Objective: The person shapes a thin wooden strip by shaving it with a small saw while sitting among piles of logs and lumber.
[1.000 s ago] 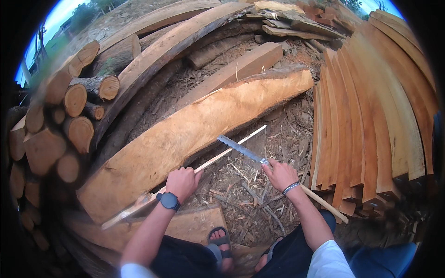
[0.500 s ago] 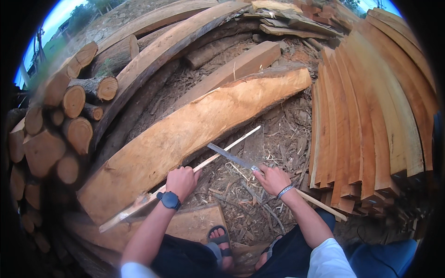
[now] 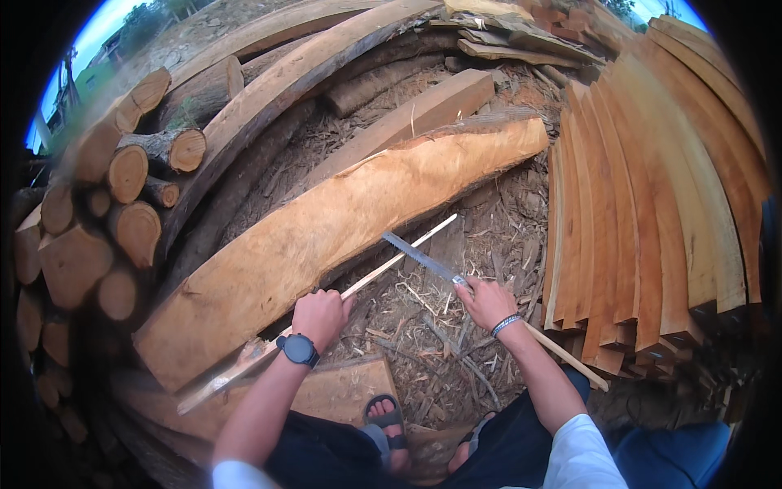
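Left: log pile (image 3: 76,265) | middle: slab (image 3: 326,228), beam (image 3: 423,116) behind it | right: plank stack (image 3: 652,187) | saw (image 3: 423,259) across stick (image 3: 371,278)

A grey metal saw blade (image 3: 421,258), toothed along one edge, meets a long handle (image 3: 568,356) of smooth, pale, wood-like material. The thin strip (image 3: 373,276) is pale raw wood, roughly split at its near left end. Beyond it, the broad slab (image 3: 350,213) is matt, unvarnished wood. At left, logs (image 3: 137,230) show dull cut ends; at right, stacked boards (image 3: 623,204) look smoother. The near right sleeve (image 3: 582,456) is white cloth.
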`<state>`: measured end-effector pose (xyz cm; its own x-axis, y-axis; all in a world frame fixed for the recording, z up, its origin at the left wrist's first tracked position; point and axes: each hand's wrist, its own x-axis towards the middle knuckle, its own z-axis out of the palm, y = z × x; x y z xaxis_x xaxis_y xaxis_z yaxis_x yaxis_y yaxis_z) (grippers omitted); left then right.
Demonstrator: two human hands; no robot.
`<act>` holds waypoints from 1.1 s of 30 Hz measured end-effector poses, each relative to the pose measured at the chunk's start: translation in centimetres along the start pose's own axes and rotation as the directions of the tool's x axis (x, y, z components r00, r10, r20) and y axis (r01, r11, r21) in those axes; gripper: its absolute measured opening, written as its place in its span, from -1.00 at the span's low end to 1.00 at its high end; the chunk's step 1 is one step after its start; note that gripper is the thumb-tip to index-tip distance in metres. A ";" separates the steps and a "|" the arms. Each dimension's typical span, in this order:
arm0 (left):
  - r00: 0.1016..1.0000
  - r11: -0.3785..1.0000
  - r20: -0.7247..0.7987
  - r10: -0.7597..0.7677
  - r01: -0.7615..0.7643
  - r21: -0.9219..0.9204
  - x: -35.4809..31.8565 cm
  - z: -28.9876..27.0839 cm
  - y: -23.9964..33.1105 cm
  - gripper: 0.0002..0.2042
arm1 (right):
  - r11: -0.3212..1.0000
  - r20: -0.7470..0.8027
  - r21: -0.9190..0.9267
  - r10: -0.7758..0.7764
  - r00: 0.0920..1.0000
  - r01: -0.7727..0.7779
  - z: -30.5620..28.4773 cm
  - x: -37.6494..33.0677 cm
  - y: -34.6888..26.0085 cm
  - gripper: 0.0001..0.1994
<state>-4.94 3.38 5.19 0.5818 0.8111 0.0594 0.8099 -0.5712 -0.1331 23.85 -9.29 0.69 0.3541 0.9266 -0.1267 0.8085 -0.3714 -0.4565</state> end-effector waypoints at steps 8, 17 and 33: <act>0.999 0.999 0.042 -0.009 0.011 -0.039 -0.1 -0.3 0.3 -0.50 | 1.000 -0.041 -0.018 -0.024 0.999 0.023 0.5 0.1 0.6 -0.51; 0.997 1.000 0.080 -0.005 0.007 -0.029 -0.4 -1.2 0.7 -0.50 | 0.999 -0.034 -0.043 -0.023 0.999 0.021 0.5 0.0 0.1 -0.52; 0.995 1.000 0.103 -0.005 0.007 -0.013 -0.3 -1.3 0.7 -0.52 | 0.999 -0.035 -0.033 0.004 0.999 -0.006 1.3 0.7 1.2 -0.49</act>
<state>-4.43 2.60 6.36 0.5667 0.8228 -0.0419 0.8148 -0.5673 -0.1197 24.47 -8.97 -1.12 0.3737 0.9223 -0.0981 0.8214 -0.3782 -0.4269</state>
